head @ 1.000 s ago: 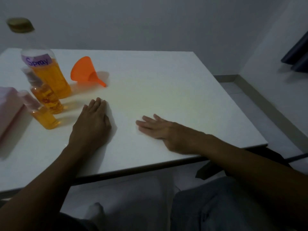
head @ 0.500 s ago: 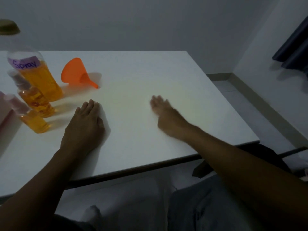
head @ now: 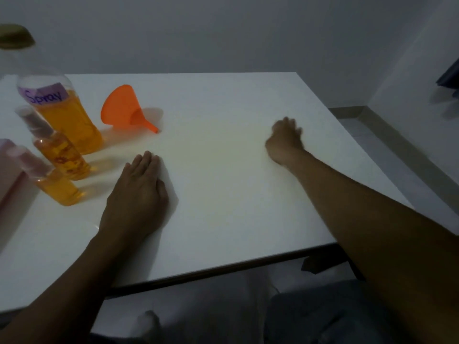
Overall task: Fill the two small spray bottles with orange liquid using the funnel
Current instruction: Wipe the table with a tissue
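A white table (head: 223, 194) fills most of the view, its near edge running across the lower part above the person's lap. Two bare forearms reach onto it from below. The left hand (head: 136, 194) lies palm down, fingers straight and together, holding nothing, just right of the bottles. The right hand (head: 284, 140) rests farther out and well apart from everything else; it is blurred, and its fingers look curled inward on nothing, though how tightly they close cannot be told.

At the far left stands a large clear bottle (head: 62, 115) with a dull gold cap and a purple label reading "Spray"; orange liquid fills its lower half. Just right of it an orange funnel (head: 124, 110) lies on its side, wide mouth facing left toward the large bottle, spout pointing right and touching the tabletop.

In front of the large bottle stand two small spray bottles, both capped with clear covers and both containing orange liquid: the farther small bottle (head: 62, 155) just beside the large bottle's base, the nearer small bottle (head: 54, 187) to its front left. A pale pink object (head: 7, 170) is cut off by the left border, next to the nearer bottle.
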Demonstrator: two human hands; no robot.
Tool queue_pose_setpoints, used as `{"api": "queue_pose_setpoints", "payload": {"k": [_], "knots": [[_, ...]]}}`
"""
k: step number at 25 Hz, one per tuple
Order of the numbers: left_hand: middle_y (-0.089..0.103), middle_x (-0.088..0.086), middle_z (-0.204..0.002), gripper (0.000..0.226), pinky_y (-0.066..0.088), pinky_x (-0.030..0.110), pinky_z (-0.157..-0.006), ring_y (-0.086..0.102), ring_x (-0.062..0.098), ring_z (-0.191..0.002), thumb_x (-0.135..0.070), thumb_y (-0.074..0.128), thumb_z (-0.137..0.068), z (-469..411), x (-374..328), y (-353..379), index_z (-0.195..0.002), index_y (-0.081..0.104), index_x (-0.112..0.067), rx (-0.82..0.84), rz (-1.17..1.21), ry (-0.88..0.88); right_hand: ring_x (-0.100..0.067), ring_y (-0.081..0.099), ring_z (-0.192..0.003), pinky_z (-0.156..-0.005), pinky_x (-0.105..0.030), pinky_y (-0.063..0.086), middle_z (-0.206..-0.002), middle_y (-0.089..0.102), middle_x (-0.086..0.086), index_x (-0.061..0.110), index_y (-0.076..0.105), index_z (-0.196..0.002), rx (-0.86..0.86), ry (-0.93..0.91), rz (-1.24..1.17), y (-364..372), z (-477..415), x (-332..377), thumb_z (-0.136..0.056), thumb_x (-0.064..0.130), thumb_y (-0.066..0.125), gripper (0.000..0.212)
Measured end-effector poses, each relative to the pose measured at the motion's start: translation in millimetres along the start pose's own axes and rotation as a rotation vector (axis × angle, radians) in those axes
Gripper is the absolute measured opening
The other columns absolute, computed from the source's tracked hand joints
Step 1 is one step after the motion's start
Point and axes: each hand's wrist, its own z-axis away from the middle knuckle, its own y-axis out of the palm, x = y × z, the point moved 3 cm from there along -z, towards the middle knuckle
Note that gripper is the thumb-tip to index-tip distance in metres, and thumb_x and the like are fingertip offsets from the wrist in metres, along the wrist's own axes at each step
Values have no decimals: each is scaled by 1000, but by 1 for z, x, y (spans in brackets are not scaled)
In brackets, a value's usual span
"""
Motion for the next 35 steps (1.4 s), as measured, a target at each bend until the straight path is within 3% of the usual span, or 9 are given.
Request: {"api": "queue_pose_setpoints", "payload": {"k": [6,11,16,19,22,25,30,32,35], "knots": [[34,19,-152,61,18,41,-120,28,29,-144,-28,23,-92,-1,-2,-3,-145,36,-1,1,20,-6,-32,2,-155,-125,-42,2,-167,6,-21,-3,16,-156,151,-606,33,40,64,125,-88,-3,43,73],[34,21,-152,60,17,43,-120,29,32,-143,-25,22,-92,1,-3,-4,-144,37,0,15,29,-15,-21,-5,-156,-125,-33,-6,-169,0,-9,7,11,-159,210,-888,-6,25,150,65,-82,-16,39,85],[34,17,-153,48,16,44,-120,26,29,-145,-14,34,-98,12,-24,-12,-144,38,-3,16,182,-90,-23,-5,-156,-125,-33,-7,-169,4,-3,13,15,-160,51,-278,-32,-10,84,-75,-82,-20,32,86],[30,16,-155,58,12,40,-120,22,27,-146,-22,32,-90,20,-75,-13,-145,37,-4,71,318,-27,-23,23,-152,-123,-22,9,-160,35,-7,6,44,-149,-54,-212,-276,-12,100,-95,-88,-19,32,67],[28,14,-156,65,12,39,-120,20,27,-147,-27,34,-83,20,-133,-2,-144,39,-6,145,408,98,-16,67,-106,-95,-13,47,-110,75,-11,3,77,-104,-208,-222,-513,-33,128,-109,-88,-13,42,42],[28,10,-157,57,9,35,-120,18,23,-147,-25,37,-91,20,-192,17,-145,39,-10,201,429,242,4,59,-63,-59,-3,38,-69,68,6,8,78,-82,-448,-34,-622,-63,146,-161,-87,-6,41,39],[29,7,-157,50,4,26,-117,18,20,-147,-30,37,-98,19,-267,36,-144,39,-12,225,438,447,-25,55,-111,-91,-39,52,-130,47,-7,25,55,-115,-577,535,-1044,-67,152,-295,-88,8,43,35],[31,10,-155,55,5,28,-117,20,22,-146,-38,29,-96,20,-278,42,-143,40,-10,234,385,512,-27,52,-109,-89,-34,50,-135,43,-9,22,50,-125,-542,722,-1027,-47,162,-340,-89,3,43,41],[37,12,-151,56,11,31,-119,28,25,-143,-40,26,-96,20,-278,50,-139,44,-8,242,312,536,-29,56,-110,-86,-29,49,-138,51,-11,15,53,-135,-204,697,-833,11,176,-375,-91,-4,47,49]]}}
